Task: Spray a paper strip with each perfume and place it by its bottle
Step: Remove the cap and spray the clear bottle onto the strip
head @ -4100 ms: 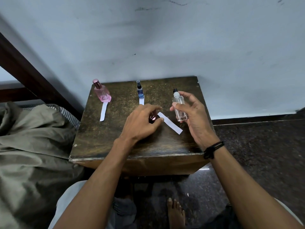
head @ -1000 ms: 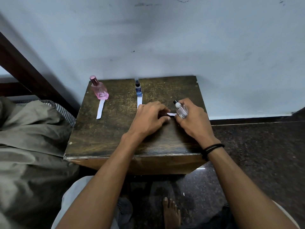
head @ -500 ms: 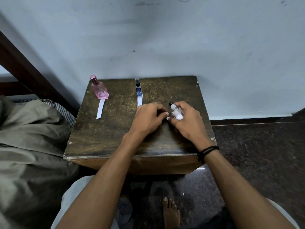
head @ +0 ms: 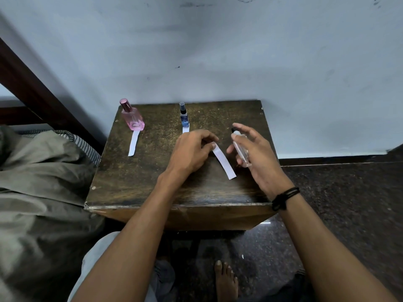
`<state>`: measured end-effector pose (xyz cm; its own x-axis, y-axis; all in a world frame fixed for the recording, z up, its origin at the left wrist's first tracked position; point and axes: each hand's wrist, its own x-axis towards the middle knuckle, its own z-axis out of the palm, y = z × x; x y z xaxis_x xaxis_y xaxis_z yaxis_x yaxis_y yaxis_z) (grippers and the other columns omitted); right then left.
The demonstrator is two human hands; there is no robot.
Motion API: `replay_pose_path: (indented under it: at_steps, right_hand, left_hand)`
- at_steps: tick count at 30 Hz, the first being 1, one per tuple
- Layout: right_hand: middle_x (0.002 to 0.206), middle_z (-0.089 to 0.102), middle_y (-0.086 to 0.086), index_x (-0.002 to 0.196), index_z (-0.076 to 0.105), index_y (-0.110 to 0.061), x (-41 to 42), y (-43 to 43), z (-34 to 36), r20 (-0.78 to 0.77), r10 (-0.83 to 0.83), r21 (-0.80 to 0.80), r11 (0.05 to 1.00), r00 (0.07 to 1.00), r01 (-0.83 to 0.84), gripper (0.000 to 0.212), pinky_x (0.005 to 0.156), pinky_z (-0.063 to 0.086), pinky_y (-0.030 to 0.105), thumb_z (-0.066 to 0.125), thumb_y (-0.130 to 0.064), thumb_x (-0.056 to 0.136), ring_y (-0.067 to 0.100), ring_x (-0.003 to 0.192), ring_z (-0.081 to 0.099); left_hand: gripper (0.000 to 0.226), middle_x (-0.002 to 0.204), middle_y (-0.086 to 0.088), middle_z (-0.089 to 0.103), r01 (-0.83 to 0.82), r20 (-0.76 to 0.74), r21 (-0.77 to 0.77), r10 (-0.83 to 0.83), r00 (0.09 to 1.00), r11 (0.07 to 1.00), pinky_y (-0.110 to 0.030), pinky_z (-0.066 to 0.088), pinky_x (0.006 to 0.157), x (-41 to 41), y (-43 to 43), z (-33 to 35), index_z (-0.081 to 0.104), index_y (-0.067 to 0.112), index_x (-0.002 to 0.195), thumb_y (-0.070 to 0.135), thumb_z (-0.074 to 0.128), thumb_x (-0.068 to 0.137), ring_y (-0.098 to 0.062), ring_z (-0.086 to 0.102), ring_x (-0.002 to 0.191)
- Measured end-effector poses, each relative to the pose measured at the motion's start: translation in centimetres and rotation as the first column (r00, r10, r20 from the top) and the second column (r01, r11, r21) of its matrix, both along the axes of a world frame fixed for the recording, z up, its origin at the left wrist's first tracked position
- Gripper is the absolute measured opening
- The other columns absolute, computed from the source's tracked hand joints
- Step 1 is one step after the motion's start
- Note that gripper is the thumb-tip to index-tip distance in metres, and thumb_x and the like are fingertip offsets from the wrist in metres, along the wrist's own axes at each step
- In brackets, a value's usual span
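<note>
On a dark wooden table [head: 135, 184] a pink perfume bottle [head: 132, 116] stands at the back left with a white paper strip [head: 133, 143] in front of it. A small blue bottle [head: 183, 116] stands at the back middle, with a strip [head: 186, 128] partly hidden behind my left hand. My left hand [head: 192, 152] pinches the upper end of a third white strip [head: 224, 162], which slants down to the right. My right hand [head: 255, 158] holds a clear spray bottle [head: 240, 149] just right of that strip, nozzle up, index finger raised above the black cap.
A pale wall rises right behind the table. A bed with grey-green bedding [head: 37, 182] and a dark wooden frame [head: 43, 99] lies to the left. Dark speckled floor [head: 349, 203] spreads to the right; a bare foot [head: 225, 280] shows under the table's front edge.
Half a second ago both hands were together low on the table with the bottle tipped. Now the hands have parted, the strip is lifted in view and the clear bottle is raised upright.
</note>
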<state>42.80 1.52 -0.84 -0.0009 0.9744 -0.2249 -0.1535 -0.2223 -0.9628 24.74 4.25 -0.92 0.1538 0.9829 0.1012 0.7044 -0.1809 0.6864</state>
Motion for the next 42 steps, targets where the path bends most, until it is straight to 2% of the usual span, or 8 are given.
replay_pose_path:
  at_steps: [5, 12, 21, 29, 32, 35, 39, 42]
  right_hand:
    - [0.077, 0.066, 0.015, 0.128, 0.066, -0.022, 0.2, 0.3, 0.3, -0.306, 0.01, -0.056, 0.998, 0.952, -0.029, 0.03, 0.047, 0.04, 0.023, 0.052, -0.022, 0.102, 0.018, 0.061, 0.053]
    - [0.08, 0.066, 0.017, 0.132, 0.063, -0.019, 0.5, 0.4, 0.1, -0.361, 0.048, -0.07, 0.994, 0.931, -0.079, 0.034, 0.048, 0.038, 0.022, 0.056, -0.022, 0.099, 0.018, 0.06, 0.048]
    - [0.083, 0.067, 0.021, 0.129, 0.064, -0.018, 1.1, 0.3, 0.4, -0.238, 0.13, 0.008, 0.991, 0.963, -0.131, 0.033, 0.05, 0.036, 0.027, 0.061, -0.022, 0.097, 0.021, 0.058, 0.048]
    - [0.07, 0.06, 0.015, 0.119, 0.066, -0.015, 0.7, 0.6, 0.0, -0.297, 0.049, -0.145, 0.985, 0.954, -0.096, 0.026, 0.04, 0.036, 0.02, 0.058, -0.019, 0.095, 0.016, 0.048, 0.047]
    - [0.068, 0.06, 0.013, 0.119, 0.066, -0.014, 0.8, 0.7, -0.2, -0.304, 0.017, -0.19, 0.979, 0.953, -0.078, 0.027, 0.04, 0.036, 0.02, 0.056, -0.02, 0.095, 0.016, 0.051, 0.046]
    - [0.067, 0.062, 0.01, 0.115, 0.068, -0.016, 0.7, 0.8, -0.5, -0.264, 0.0, -0.217, 0.974, 0.965, -0.059, 0.024, 0.042, 0.035, 0.021, 0.058, -0.021, 0.094, 0.019, 0.06, 0.046]
    - [0.068, 0.063, 0.01, 0.116, 0.067, -0.017, 0.6, 0.6, -0.3, -0.194, 0.024, -0.199, 0.978, 0.981, -0.064, 0.023, 0.049, 0.034, 0.025, 0.059, -0.021, 0.095, 0.019, 0.06, 0.047]
    - [0.068, 0.063, 0.011, 0.116, 0.067, -0.02, 0.4, 0.5, -0.1, -0.041, 0.054, -0.12, 0.991, 0.998, -0.058, 0.021, 0.046, 0.033, 0.026, 0.058, -0.02, 0.097, 0.017, 0.052, 0.047]
  left_hand:
    - [0.013, 0.092, 0.015, 0.068, 0.054, 0.013, 0.032, -0.055, 0.998, 0.998, -0.021, 0.048, 0.07, 0.0, 0.0, 0.1, 0.077, 0.024, 0.102, 0.017, 0.072, 0.092, 0.014, 0.054, 0.058]
    - [0.013, 0.092, 0.008, 0.069, 0.064, 0.119, -0.002, -0.063, 0.991, 0.998, -0.022, 0.05, 0.064, -0.2, 0.2, 0.0, 0.077, 0.02, 0.1, 0.012, 0.074, 0.09, 0.007, 0.058, 0.058]
    - [0.015, 0.09, 0.004, 0.073, -0.003, 0.194, -0.058, 0.015, 0.981, 0.998, -0.026, 0.059, 0.059, -0.4, 0.2, 0.6, 0.076, 0.019, 0.102, 0.011, 0.074, 0.09, -0.011, 0.068, 0.071]
    - [0.017, 0.086, 0.004, 0.072, -0.024, 0.242, -0.067, 0.039, 0.97, 0.997, -0.031, 0.06, 0.066, -0.6, 0.4, 0.3, 0.073, 0.023, 0.092, 0.008, 0.076, 0.087, -0.014, 0.069, 0.074]
    - [0.011, 0.083, 0.001, 0.073, -0.026, 0.264, -0.095, 0.051, 0.963, 0.995, -0.041, 0.061, 0.056, -0.6, 0.3, 0.3, 0.073, 0.015, 0.087, 0.004, 0.074, 0.088, -0.026, 0.071, 0.064]
    - [0.011, 0.084, 0.0, 0.074, -0.033, 0.254, -0.109, 0.06, 0.965, 0.994, -0.046, 0.06, 0.054, -0.6, 0.4, 0.3, 0.075, 0.015, 0.088, 0.005, 0.073, 0.089, -0.03, 0.069, 0.055]
    - [0.01, 0.087, 0.004, 0.075, -0.034, 0.215, -0.095, 0.054, 0.975, 0.995, -0.041, 0.062, 0.065, -0.5, 0.5, 0.2, 0.077, 0.018, 0.091, 0.009, 0.075, 0.088, -0.015, 0.069, 0.062]
    - [0.01, 0.086, 0.001, 0.075, -0.039, 0.231, -0.115, 0.065, 0.971, 0.993, -0.043, 0.062, 0.058, -0.5, 0.4, 0.3, 0.078, 0.015, 0.094, 0.008, 0.075, 0.088, -0.026, 0.072, 0.067]
